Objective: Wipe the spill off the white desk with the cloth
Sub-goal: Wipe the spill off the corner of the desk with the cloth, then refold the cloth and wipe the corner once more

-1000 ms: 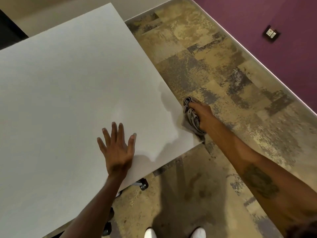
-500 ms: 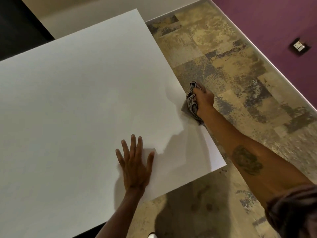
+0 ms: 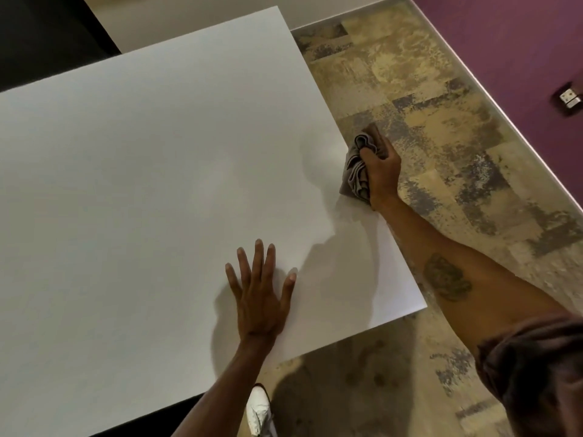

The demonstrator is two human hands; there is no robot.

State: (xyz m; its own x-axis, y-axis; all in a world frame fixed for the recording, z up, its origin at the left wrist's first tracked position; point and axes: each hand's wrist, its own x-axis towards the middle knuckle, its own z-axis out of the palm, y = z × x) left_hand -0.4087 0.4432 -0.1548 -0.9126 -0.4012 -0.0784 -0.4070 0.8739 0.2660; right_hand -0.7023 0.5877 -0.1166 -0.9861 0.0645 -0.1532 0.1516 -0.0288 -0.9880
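Observation:
The white desk (image 3: 142,184) fills the left and middle of the view, its top bare and matte. No spill shows on it. My right hand (image 3: 382,171) grips a bunched grey cloth (image 3: 356,176) and presses it on the desk's right edge, with part of the cloth hanging over the floor side. My left hand (image 3: 257,291) lies flat on the desk near the front edge, fingers spread, holding nothing.
Mottled tan and grey carpet (image 3: 441,137) lies to the right of the desk. A purple wall (image 3: 520,33) with a socket plate (image 3: 569,99) runs along the far right. A white shoe (image 3: 260,411) shows below the desk's front edge.
My right hand has slid the cloth farther along the desk's right edge, away from the near corner. My left hand stays flat on the desk. The camera has shifted.

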